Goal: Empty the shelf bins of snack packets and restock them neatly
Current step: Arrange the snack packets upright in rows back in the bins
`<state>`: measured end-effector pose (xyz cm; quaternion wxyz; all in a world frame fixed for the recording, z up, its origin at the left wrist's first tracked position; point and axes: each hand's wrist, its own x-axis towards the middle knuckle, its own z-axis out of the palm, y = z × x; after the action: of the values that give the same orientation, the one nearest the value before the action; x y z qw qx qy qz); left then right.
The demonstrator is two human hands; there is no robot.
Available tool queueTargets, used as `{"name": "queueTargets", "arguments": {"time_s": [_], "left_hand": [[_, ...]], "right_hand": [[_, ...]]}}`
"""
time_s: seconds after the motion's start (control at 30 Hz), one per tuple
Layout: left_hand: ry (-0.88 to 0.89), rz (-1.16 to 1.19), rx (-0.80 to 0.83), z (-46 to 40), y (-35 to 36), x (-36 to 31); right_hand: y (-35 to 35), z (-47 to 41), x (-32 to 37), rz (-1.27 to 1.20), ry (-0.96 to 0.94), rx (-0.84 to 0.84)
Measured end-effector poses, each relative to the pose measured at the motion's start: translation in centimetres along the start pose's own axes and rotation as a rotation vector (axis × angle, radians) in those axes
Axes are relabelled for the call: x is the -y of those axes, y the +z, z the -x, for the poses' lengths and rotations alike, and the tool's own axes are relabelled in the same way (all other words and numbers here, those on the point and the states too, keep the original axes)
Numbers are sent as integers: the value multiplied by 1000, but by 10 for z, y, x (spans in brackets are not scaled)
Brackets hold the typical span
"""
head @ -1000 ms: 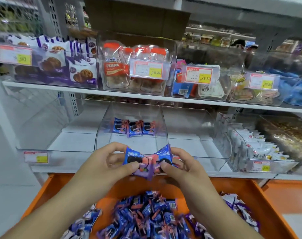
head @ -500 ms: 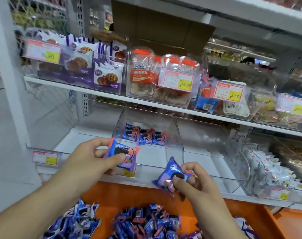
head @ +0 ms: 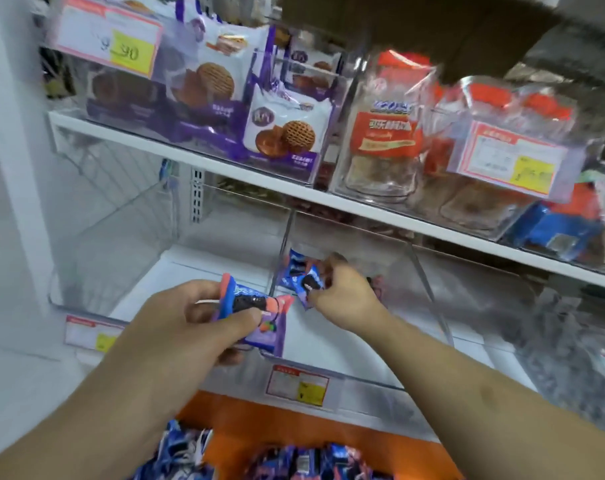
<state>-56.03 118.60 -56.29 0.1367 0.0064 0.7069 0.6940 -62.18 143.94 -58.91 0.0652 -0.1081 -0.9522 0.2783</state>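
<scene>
Pinching a blue-and-purple foil snack packet (head: pixel 251 311) near the front rim of the clear plastic shelf bin (head: pixel 429 282), the left hand (head: pixel 190 323) keeps its grip clamped on it. Farther right, the right hand (head: pixel 342 292) (reaching inside the bin) has its grip closed on a second blue snack packet (head: pixel 308 284), close beside others at the back.

I see two bare forearms, no sleeves in view, left hand (head: pixel 204 317) without rings or watch, right hand (head: pixel 342 289) likewise unadorned, short nails, perhaps a small round mark on my right forearm, blurred.
</scene>
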Motion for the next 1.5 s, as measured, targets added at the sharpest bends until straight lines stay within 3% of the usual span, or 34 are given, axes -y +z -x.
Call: {"name": "queueTargets", "arguments": {"time_s": [0.17, 0.3, 0.57, 0.67, 0.77, 0.8, 0.9, 1.03, 1.13, 1.23, 1.5], "left_hand": [[-5, -41, -5, -12, -8, 6], [-19, -83, -12, -14, -13, 9], [23, -96, -27, -8, -7, 4], [39, -115, -34, -5, -4, 1], [69, -125, -29, 0, 1, -2], [84, -122, -17, 2, 3, -4], [134, -150, 46, 10, 13, -10], [247, -262, 57, 16, 25, -9], [393, -600, 28, 12, 23, -2], [491, -887, 121, 5, 18, 12], [575, -921, 161, -40, 5, 49]], "right_hand": [[21, -28, -22, 118, -238, -40], [32, -36, -30, 243, -316, -35], [45, -36, -33, 424, -344, -220], [27, -14, -16, 139, -298, -247], [-9, 39, 19, -543, -238, -20], [-20, 58, 28, -623, -279, 61], [-36, 98, 40, -468, -390, 141], [-39, 108, 30, -478, -264, 45], [-38, 97, 10, -415, -144, -46], [-33, 71, -21, -128, -80, -167], [0, -1, -63, 285, -160, -182]]}}
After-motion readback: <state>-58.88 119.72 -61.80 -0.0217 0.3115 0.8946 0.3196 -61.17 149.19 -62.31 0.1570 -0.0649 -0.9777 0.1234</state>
